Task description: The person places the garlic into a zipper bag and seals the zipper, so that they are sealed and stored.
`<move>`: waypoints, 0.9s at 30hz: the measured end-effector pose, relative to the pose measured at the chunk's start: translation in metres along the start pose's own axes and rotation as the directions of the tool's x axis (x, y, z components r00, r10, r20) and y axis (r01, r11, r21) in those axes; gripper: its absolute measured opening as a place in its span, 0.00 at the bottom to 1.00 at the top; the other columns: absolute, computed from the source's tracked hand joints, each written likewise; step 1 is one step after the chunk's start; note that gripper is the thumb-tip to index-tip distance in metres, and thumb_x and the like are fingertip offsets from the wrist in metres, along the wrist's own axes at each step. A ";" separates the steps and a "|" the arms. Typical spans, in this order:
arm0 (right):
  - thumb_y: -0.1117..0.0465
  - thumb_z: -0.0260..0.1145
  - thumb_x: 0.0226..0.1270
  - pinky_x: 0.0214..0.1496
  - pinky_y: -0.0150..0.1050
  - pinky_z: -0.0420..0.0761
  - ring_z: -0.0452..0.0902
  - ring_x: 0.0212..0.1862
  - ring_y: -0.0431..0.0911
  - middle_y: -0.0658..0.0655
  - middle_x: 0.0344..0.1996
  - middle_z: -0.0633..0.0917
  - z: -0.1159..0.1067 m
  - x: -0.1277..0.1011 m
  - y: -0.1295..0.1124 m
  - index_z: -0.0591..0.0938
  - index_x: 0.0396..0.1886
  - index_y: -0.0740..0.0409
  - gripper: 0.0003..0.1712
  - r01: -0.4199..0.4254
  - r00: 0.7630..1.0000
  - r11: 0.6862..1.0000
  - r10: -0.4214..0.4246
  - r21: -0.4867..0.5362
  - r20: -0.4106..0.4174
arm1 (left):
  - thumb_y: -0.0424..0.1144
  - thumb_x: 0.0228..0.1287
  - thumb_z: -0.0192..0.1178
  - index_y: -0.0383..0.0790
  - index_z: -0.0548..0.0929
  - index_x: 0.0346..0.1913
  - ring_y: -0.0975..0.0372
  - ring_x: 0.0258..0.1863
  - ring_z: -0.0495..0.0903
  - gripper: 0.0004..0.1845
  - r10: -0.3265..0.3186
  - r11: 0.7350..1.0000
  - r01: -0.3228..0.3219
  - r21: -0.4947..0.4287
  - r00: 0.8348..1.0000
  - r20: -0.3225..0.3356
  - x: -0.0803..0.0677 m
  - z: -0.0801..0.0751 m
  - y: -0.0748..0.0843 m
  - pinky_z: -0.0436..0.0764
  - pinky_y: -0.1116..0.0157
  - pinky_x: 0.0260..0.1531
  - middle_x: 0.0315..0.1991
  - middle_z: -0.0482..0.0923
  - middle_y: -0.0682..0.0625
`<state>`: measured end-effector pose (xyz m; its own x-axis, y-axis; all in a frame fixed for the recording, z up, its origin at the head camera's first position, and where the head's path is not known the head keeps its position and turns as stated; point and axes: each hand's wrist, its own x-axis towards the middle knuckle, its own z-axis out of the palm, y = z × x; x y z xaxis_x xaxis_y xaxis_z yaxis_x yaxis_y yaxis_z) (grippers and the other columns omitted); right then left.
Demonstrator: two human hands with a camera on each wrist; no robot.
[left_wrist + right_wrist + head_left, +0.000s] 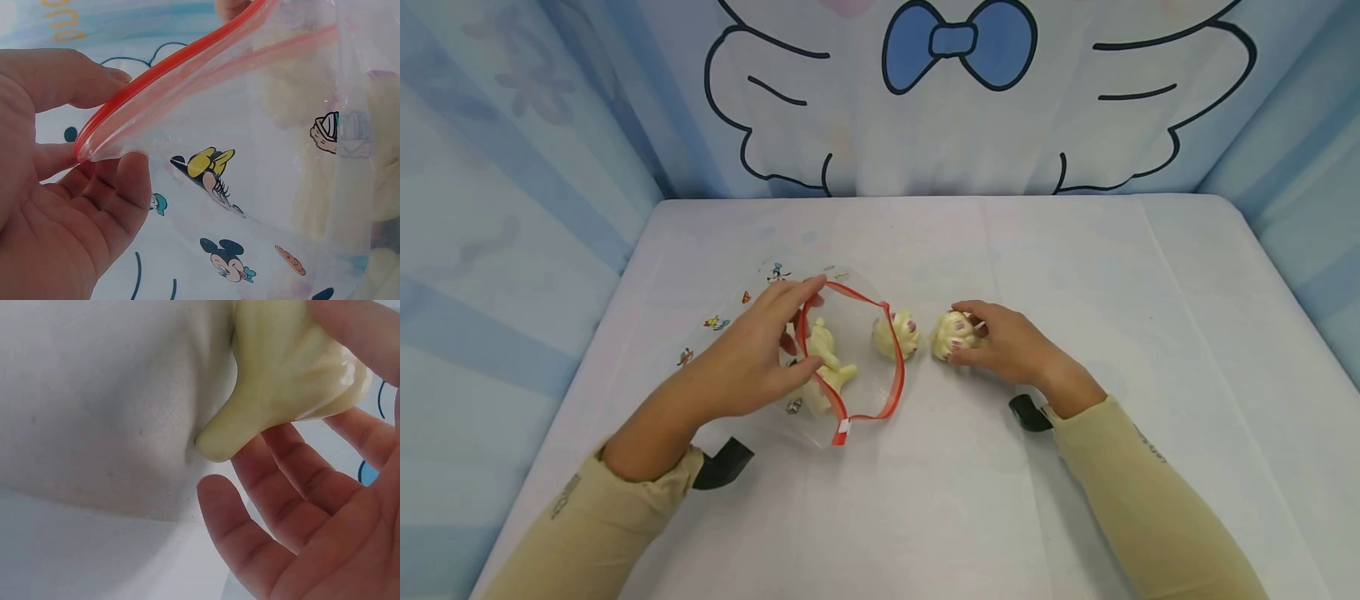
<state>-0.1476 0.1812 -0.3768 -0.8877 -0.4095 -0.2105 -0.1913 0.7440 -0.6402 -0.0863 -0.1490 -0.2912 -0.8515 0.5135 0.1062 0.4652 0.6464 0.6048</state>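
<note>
A clear zip bag (857, 375) with a red rim and cartoon prints stands with its mouth open toward the right. My left hand (756, 354) pinches the rim at its far left side, thumb on one face and fingers on the other in the left wrist view. Inside the bag lies a pale garlic bulb (823, 350) with a stem. Another garlic bulb (908, 333) sits at the mouth, crossed by the red rim; whether it is inside I cannot tell. To its right, my right hand (1007, 346) grips a third garlic bulb (275, 369) between thumb and fingers, stem downward-left in the right wrist view.
A white cloth covers the table (1075, 250). Behind and beside it hang blue and white printed curtains (955, 125). Black straps (722, 464) show at both wrists below the beige sleeves.
</note>
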 end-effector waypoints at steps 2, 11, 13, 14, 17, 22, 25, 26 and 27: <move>0.54 0.75 0.62 0.60 0.54 0.74 0.75 0.57 0.57 0.64 0.58 0.78 0.000 0.000 0.000 0.67 0.74 0.60 0.44 0.005 1.000 1.000 -0.005 -0.015 0.005 | 0.29 0.58 0.71 0.33 0.58 0.76 0.59 0.39 0.74 0.45 0.001 1.000 -0.001 -0.002 1.000 0.000 0.000 0.000 0.000 0.82 0.58 0.39 0.61 0.68 0.42; 0.61 0.68 0.66 0.62 0.55 0.72 0.75 0.59 0.58 0.67 0.56 0.80 0.002 -0.002 0.003 0.65 0.75 0.60 0.39 0.004 1.000 0.998 -0.004 -0.060 0.003 | 0.30 0.58 0.71 0.33 0.59 0.76 0.59 0.40 0.74 0.45 0.002 1.000 -0.002 0.000 1.000 0.001 0.000 0.001 -0.001 0.82 0.57 0.39 0.60 0.68 0.42; 0.61 0.68 0.67 0.60 0.55 0.73 0.76 0.57 0.58 0.66 0.55 0.81 0.002 -0.002 0.003 0.66 0.74 0.59 0.37 -0.005 1.000 0.998 0.004 -0.056 -0.006 | 0.30 0.58 0.71 0.33 0.59 0.76 0.59 0.40 0.74 0.45 0.006 1.000 -0.006 0.001 1.000 0.000 0.001 0.001 -0.001 0.82 0.57 0.39 0.60 0.68 0.42; 0.61 0.67 0.67 0.59 0.54 0.74 0.77 0.56 0.57 0.66 0.54 0.81 0.002 -0.003 0.003 0.66 0.73 0.59 0.37 -0.010 1.000 0.999 0.009 -0.051 -0.008 | 0.30 0.58 0.71 0.34 0.59 0.76 0.59 0.40 0.74 0.45 0.007 1.000 -0.007 0.002 1.000 -0.001 0.001 0.001 -0.001 0.82 0.57 0.39 0.60 0.68 0.42; 0.61 0.67 0.66 0.56 0.53 0.76 0.78 0.53 0.55 0.65 0.54 0.81 0.000 -0.004 0.004 0.66 0.73 0.59 0.36 -0.020 1.000 0.999 0.020 -0.036 -0.009 | 0.30 0.58 0.71 0.34 0.59 0.76 0.59 0.39 0.74 0.45 0.008 1.000 -0.008 0.001 1.000 0.000 0.001 0.001 -0.001 0.82 0.57 0.39 0.60 0.68 0.42; 0.59 0.69 0.67 0.55 0.51 0.76 0.78 0.52 0.54 0.65 0.55 0.81 -0.005 -0.007 0.001 0.65 0.74 0.59 0.38 -0.039 0.999 0.999 0.039 -0.023 0.003 | 0.30 0.58 0.71 0.33 0.59 0.76 0.60 0.39 0.74 0.45 0.013 1.000 -0.013 0.005 1.000 0.001 0.001 0.000 -0.001 0.82 0.59 0.38 0.60 0.68 0.42; 0.60 0.68 0.67 0.55 0.51 0.77 0.79 0.53 0.54 0.65 0.55 0.81 -0.009 -0.010 -0.001 0.64 0.74 0.59 0.39 -0.039 0.999 0.999 0.039 -0.022 0.003 | 0.30 0.58 0.71 0.33 0.58 0.76 0.59 0.40 0.74 0.45 0.018 1.000 -0.018 0.005 1.000 0.001 0.002 0.000 -0.001 0.82 0.58 0.39 0.61 0.68 0.42; 0.60 0.68 0.67 0.55 0.51 0.77 0.80 0.53 0.54 0.66 0.55 0.81 -0.010 -0.011 -0.003 0.64 0.74 0.60 0.38 -0.039 0.999 0.999 0.039 -0.020 0.002 | 0.30 0.58 0.71 0.34 0.58 0.76 0.59 0.40 0.74 0.45 0.016 1.000 -0.016 0.003 1.000 0.002 0.002 0.000 -0.001 0.83 0.58 0.39 0.61 0.68 0.42; 0.61 0.68 0.67 0.55 0.52 0.78 0.80 0.53 0.55 0.66 0.55 0.81 -0.012 -0.012 -0.004 0.64 0.73 0.60 0.38 -0.034 0.999 0.999 0.034 -0.017 -0.001 | 0.30 0.58 0.71 0.34 0.58 0.76 0.59 0.40 0.74 0.46 0.013 1.000 -0.013 0.000 1.000 0.003 0.002 0.000 -0.001 0.83 0.57 0.39 0.61 0.68 0.42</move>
<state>-0.1408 0.1895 -0.3633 -0.8942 -0.3831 -0.2316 -0.1678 0.7665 -0.6199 -0.0885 -0.1484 -0.2919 -0.8447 0.5235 0.1119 0.4764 0.6398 0.6030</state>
